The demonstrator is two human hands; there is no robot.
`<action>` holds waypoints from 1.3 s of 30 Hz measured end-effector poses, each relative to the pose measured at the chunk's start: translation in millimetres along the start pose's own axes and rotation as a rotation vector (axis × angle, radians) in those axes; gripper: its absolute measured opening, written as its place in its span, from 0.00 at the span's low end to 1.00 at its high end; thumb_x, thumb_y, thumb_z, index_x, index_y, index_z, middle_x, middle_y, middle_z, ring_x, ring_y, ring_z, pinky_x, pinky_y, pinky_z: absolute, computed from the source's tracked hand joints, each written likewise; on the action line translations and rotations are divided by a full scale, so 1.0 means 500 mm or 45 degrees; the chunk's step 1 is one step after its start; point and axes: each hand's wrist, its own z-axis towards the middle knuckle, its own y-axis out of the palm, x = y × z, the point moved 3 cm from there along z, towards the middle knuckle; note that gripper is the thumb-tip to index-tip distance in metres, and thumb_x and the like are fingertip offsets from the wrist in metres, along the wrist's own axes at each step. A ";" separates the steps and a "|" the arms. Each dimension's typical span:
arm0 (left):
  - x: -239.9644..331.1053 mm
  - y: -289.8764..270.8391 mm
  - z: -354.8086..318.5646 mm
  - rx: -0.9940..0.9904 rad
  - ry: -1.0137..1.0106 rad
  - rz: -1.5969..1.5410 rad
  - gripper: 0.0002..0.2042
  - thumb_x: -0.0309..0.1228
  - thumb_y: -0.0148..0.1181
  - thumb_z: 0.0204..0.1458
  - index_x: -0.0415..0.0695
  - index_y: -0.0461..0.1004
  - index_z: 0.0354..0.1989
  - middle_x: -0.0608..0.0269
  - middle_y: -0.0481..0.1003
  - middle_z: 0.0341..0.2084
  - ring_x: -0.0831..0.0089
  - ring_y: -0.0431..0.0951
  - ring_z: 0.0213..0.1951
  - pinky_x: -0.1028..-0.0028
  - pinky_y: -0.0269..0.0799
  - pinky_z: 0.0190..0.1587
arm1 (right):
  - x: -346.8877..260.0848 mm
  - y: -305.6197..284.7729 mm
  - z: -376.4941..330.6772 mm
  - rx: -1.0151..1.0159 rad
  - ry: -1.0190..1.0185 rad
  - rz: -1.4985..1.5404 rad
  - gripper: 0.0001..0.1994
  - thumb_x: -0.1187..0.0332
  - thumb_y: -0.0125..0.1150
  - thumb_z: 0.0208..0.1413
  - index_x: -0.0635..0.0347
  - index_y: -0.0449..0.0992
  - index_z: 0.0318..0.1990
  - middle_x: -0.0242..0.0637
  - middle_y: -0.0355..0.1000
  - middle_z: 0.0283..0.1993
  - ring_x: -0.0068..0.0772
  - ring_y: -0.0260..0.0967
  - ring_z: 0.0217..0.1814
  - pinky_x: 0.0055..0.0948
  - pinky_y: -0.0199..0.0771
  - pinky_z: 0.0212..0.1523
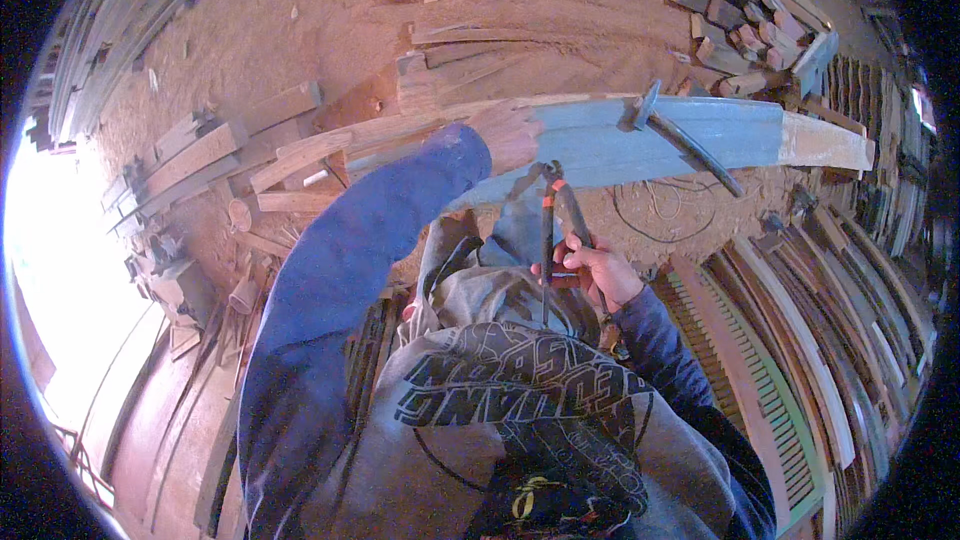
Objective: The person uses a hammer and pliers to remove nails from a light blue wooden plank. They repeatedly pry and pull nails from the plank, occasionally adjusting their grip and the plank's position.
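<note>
Workshop floor [340, 30]: reddish-brown and dusty, strewn with timber in the upper part of the frame.
Right hand [605, 272]: at the centre, below the board; thumb and fingers curl round the spread handles of the pincers [548, 222]; a hold near the handle ends would probably give more leverage and a steadier squeeze.
Left hand [512, 138]: upper centre, back upward, laid on the blue board [600, 145]; whether it grips the edge, I cannot tell; firm pressure there should steady the wood, fingertips well apart from the biting end.
Pincers: centre of the frame, head upward by the board's near edge; contact is unclear; setting the jaws square and squeezing without a jerk seems best.
Blue board: spans upper centre to right, its bare end pale.
Hammer [697, 153]: on the board, right of centre, handle overhanging the near edge; a jolt could tip it, so setting it aside seems prudent.
Off-cuts [725, 15]: heaped at upper right.
</note>
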 end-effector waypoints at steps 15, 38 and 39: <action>-0.048 -0.049 0.008 -0.030 -0.544 -0.689 0.10 0.34 0.59 0.50 0.51 0.82 0.39 0.55 0.80 0.35 0.55 0.81 0.39 0.58 0.76 0.43 | 0.015 -0.024 0.013 -0.128 -0.042 -0.336 0.11 0.74 0.56 0.55 0.58 0.67 0.45 0.31 0.71 0.40 0.27 0.69 0.41 0.29 0.70 0.45; -0.030 0.060 -0.347 1.100 -1.570 -0.260 0.11 0.37 0.65 0.49 0.48 0.80 0.40 0.57 0.74 0.42 0.55 0.72 0.48 0.58 0.65 0.54 | -0.202 0.081 0.042 -0.335 0.610 -0.163 0.09 0.79 0.47 0.50 0.58 0.66 0.38 0.45 0.68 0.52 0.71 0.69 0.57 0.65 0.69 0.60; -0.028 0.065 -0.351 1.088 -1.562 -0.229 0.12 0.37 0.65 0.49 0.48 0.79 0.41 0.57 0.74 0.43 0.55 0.71 0.50 0.57 0.64 0.55 | -0.207 0.090 0.043 -0.344 0.618 -0.176 0.08 0.78 0.46 0.49 0.58 0.67 0.36 0.45 0.68 0.53 0.74 0.68 0.57 0.67 0.63 0.64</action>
